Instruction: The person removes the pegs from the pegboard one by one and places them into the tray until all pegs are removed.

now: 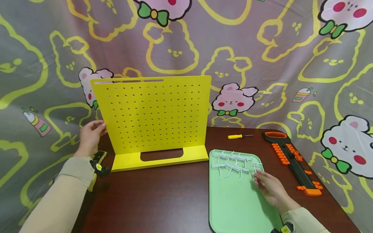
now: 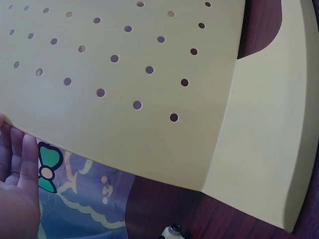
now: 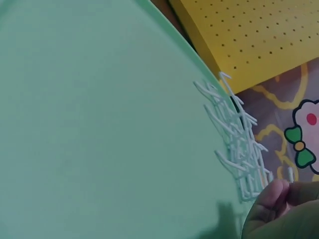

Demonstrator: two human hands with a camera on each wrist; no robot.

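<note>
A yellow pegboard [image 1: 157,113] stands upright on its bent base. My left hand [image 1: 91,135] grips its left edge; in the left wrist view the fingers [image 2: 30,162] lie along that edge, mostly behind the panel. On a green tray [image 1: 233,204] lies a bunch of white wire pegboard hooks [image 1: 233,163], tangled together near its far end. At the tray's right side, my right hand [image 1: 271,187] pinches a white hook [image 1: 255,167] between thumb and fingertips, beside the bunch. In the right wrist view its tip [image 3: 290,174] sticks out above the fingers, with the rest hidden by the hand.
Behind the tray lies a yellow-handled screwdriver [image 1: 235,137]. To the right is a black and orange tool rack [image 1: 297,165]. A yellow and black tool [image 1: 100,157] lies beside the left wrist, partly hidden. A patterned curtain [image 1: 180,38] hangs close behind the table [image 1: 151,200].
</note>
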